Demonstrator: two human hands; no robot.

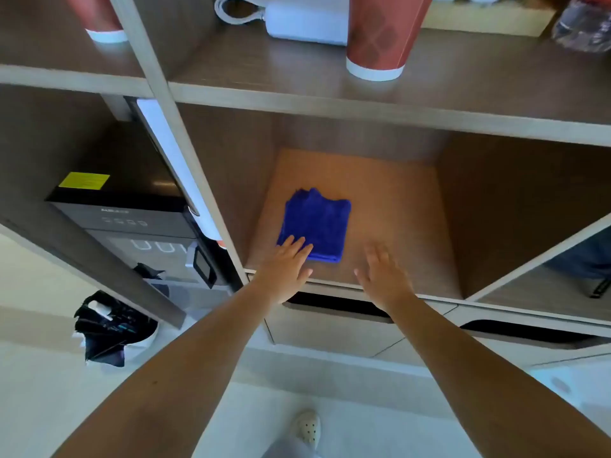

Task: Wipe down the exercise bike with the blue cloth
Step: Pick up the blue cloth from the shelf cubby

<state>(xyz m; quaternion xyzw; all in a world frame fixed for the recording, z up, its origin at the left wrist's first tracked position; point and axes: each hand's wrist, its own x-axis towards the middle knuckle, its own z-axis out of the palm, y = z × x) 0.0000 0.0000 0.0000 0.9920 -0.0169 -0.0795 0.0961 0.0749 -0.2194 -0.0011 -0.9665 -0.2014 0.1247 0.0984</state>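
- We are looking down at a folded blue cloth [315,223], which is lying flat on the floor of an open shelf compartment [390,193], just ahead of both sets of fingertips.
- The left hand [286,266] is stretching forward with its fingers [299,247] straight and slightly spread. Their tips are lying over the cloth's near left corner and seem to be touching it, and nothing is being gripped.
- The right hand [383,276] is hovering palm down with its fingers [375,254] straight and relaxed. It is holding nothing and staying apart from the cloth, which is sitting just to the left of and beyond these fingertips.
- We cannot tell whether the right palm is touching the shelf floor or floating above it.
- Past the fingertips, on the shelf above, a red paper cup [380,31] is standing upside down on its white rim, with a white power adapter [304,18] and its looped cable lying just to its left.
- Left of the left fingers, beyond a slanting divider, a black appliance [125,206] is sitting in the neighbouring compartment and bearing a yellow sticker [84,180].
- Beneath both wrists, pale drawers [330,325] with dark slot handles are running along the cabinet front.
- Back along the arms, near the bottom edge, a light shoe [307,428] is showing on the pale floor.
- Left of the left forearm, a bin lined with a black bag [109,328] is standing on the floor.
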